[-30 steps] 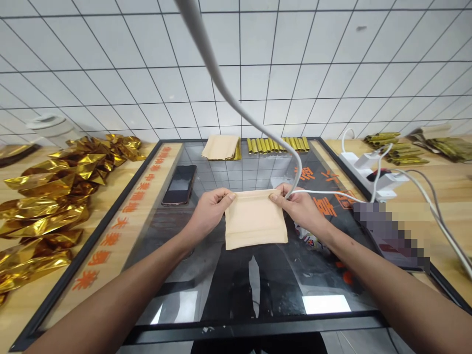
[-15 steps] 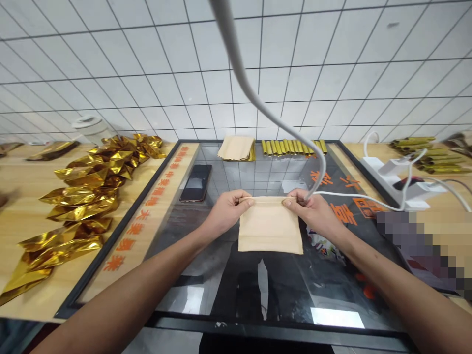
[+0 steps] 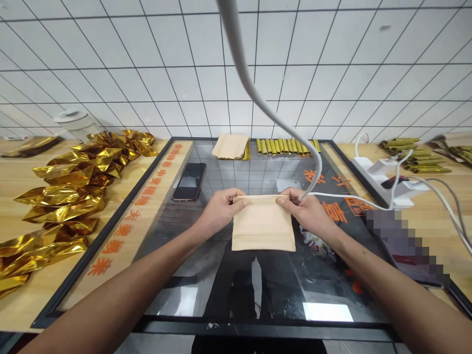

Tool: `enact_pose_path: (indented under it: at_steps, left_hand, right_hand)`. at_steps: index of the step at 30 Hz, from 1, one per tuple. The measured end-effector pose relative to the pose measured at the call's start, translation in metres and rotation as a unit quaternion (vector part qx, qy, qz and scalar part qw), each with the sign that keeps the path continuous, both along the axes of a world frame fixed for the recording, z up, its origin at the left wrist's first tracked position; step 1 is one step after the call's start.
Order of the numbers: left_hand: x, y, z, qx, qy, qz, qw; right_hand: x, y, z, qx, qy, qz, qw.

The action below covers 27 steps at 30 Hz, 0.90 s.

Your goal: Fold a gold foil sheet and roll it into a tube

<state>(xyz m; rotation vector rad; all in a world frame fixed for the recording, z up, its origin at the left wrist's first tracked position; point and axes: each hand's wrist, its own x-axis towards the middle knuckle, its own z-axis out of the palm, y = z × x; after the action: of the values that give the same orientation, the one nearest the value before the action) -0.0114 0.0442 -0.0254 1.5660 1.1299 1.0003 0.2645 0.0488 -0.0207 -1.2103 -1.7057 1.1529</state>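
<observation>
Both hands hold a flat tan paper pouch (image 3: 263, 226) by its top edge, over a dark glass panel (image 3: 177, 255). My left hand (image 3: 226, 206) pinches the top left corner, thumb in front and fingers behind. At the top right corner, my right hand (image 3: 300, 206) grips in the same way. The pouch's top edge looks folded or creased, and a crease runs across near its bottom. A colourful printed wrapper (image 3: 317, 243) lies under my right wrist, partly hidden by it.
At the panel's back lie stacked tan pouches (image 3: 230, 146) and a row of gold tubes (image 3: 285, 146). A phone (image 3: 189, 182) rests left. Crumpled gold foil bags (image 3: 70, 187) cover the left side. A white power strip (image 3: 379, 177) sits right. A thick grey cable (image 3: 258, 98) hangs in front.
The whole view has shifted slightly, so things appear farther left. Both hands keep the same pinch on the pouch, with little visible change.
</observation>
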Motion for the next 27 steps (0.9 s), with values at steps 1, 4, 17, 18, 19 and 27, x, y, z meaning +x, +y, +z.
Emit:
enact_pose_path:
  at_steps: [1, 4, 17, 18, 19, 27]
  left_hand:
    - [0.0002, -0.0002, 0.0011, 0.007, 0.004, 0.003, 1.0]
    - [0.0008, -0.0003, 0.0039, 0.016, 0.01, 0.008, 1.0]
    - [-0.0021, -0.0042, 0.0007, 0.027, 0.058, -0.021, 0.998]
    - [-0.0018, -0.0049, 0.0021, 0.028, 0.069, -0.022, 0.997]
    - [-0.0014, -0.0055, 0.0035, 0.036, 0.082, -0.017, 0.996]
    - [0.0016, -0.0085, 0.0077, 0.037, 0.11, -0.034, 0.993]
  right_hand:
    - [-0.0004, -0.0002, -0.0002, -0.008, 0.005, 0.0, 1.0]
    - [-0.0008, -0.0007, 0.0, -0.015, 0.011, 0.006, 1.0]
    - [-0.003, -0.0016, 0.0001, 0.012, 0.006, -0.019, 1.0]
    - [-0.0031, -0.002, -0.0001, 0.004, 0.013, -0.015, 1.0]
    - [-0.0032, -0.0023, -0.0004, -0.003, 0.017, -0.012, 1.0]
    - [-0.0039, -0.0078, 0.002, 0.129, -0.144, -0.011, 0.981]
